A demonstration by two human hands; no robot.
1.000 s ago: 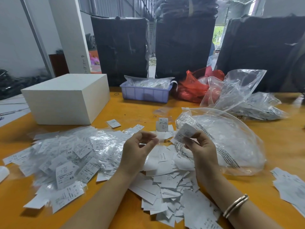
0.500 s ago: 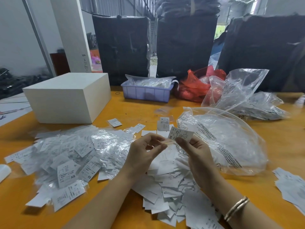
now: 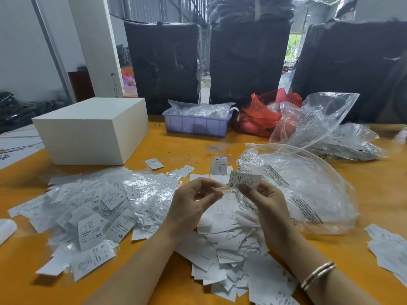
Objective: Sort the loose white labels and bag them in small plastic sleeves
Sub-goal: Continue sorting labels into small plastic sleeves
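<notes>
Head view: right hand (image 3: pixel 267 201) pinches a white label (image 3: pixel 244 179) printed "XS", while left hand (image 3: pixel 193 205) fingers pinch a small clear sleeve (image 3: pixel 223 189) beside it, above the orange bench (image 3: pixel 374 194). Bagged labels (image 3: pixel 92 212) at left read "XS", "S", "XL"; loose labels (image 3: pixel 229 245) lie heaped beneath the hands.

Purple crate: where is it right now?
Head view: the purple crate sits at the table's far edge, centre, between the white box on its left and the red bag on its right, well beyond both hands.
</notes>
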